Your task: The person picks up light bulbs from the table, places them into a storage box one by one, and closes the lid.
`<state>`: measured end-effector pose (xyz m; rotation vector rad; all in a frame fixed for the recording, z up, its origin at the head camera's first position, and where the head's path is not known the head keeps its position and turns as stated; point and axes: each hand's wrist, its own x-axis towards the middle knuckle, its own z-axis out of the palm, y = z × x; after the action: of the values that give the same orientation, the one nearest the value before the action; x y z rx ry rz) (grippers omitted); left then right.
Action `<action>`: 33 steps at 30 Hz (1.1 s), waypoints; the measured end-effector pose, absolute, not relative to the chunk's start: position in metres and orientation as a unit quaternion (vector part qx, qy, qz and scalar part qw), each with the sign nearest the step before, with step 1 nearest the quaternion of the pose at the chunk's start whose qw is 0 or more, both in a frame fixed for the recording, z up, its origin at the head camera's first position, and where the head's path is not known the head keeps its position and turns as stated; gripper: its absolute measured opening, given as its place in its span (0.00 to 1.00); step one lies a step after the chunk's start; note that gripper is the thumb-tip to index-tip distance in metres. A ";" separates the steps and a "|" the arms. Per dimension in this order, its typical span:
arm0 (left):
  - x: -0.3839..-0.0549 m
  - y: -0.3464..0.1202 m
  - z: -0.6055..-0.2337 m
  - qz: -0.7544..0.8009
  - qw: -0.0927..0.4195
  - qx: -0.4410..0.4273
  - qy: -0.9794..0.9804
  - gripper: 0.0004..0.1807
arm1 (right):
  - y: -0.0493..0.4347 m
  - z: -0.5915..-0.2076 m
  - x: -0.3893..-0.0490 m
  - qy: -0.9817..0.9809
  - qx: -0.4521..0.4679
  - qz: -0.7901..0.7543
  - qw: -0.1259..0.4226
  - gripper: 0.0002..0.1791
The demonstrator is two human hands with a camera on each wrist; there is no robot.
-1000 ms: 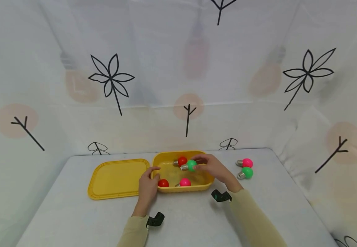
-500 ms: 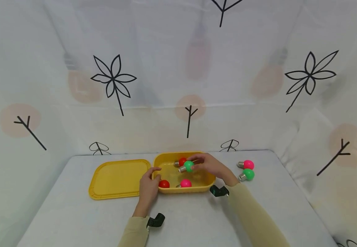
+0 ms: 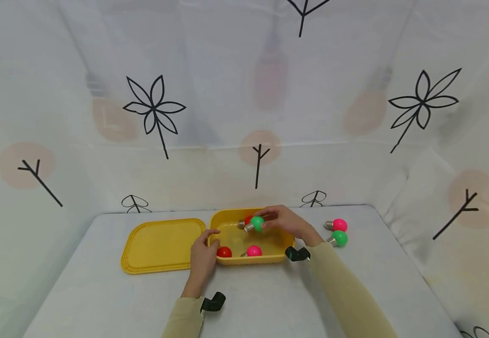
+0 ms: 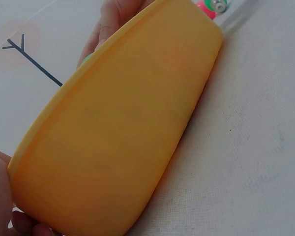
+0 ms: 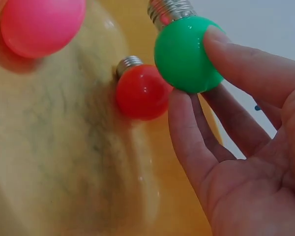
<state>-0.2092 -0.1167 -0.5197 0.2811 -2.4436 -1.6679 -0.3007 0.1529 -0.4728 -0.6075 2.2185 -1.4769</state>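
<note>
In the head view my right hand (image 3: 284,220) pinches a green light bulb (image 3: 257,223) above the inside of a yellow plastic box (image 3: 252,260). The right wrist view shows thumb and fingertips on the bulb's round green end, its metal screw base pointing away. Within the box lie a red bulb (image 5: 143,92) behind the green one, a pink bulb (image 3: 254,250) and another red bulb (image 3: 224,252) near the front wall. My left hand (image 3: 202,256) grips the box's left end; the left wrist view has its fingers at the box wall (image 4: 108,132).
A flat yellow lid (image 3: 164,246) lies left of the box on the white-covered table (image 3: 261,300). To the right rest a pink bulb (image 3: 339,225) and a green bulb (image 3: 339,238), side by side. A patterned white cloth (image 3: 210,173) stands behind the table.
My right hand has shifted slightly left and back with the green bulb, which now partly covers the rear red bulb. My left hand stays at the box.
</note>
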 end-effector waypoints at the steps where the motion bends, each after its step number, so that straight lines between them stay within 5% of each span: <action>1: -0.209 -0.117 -0.520 -0.560 0.085 0.094 -0.819 0.12 | 0.153 -0.473 -0.301 0.792 -0.218 -0.532 0.203 0.19; 33: -0.207 -0.114 -0.518 -0.567 0.083 0.102 -0.813 0.13 | 0.153 -0.477 -0.312 0.789 -0.225 -0.523 0.229 0.18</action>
<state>-0.2074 -0.1140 -0.5177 0.3054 -2.4280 -1.6927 -0.3123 0.1526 -0.4766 -0.6202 2.1735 -1.4403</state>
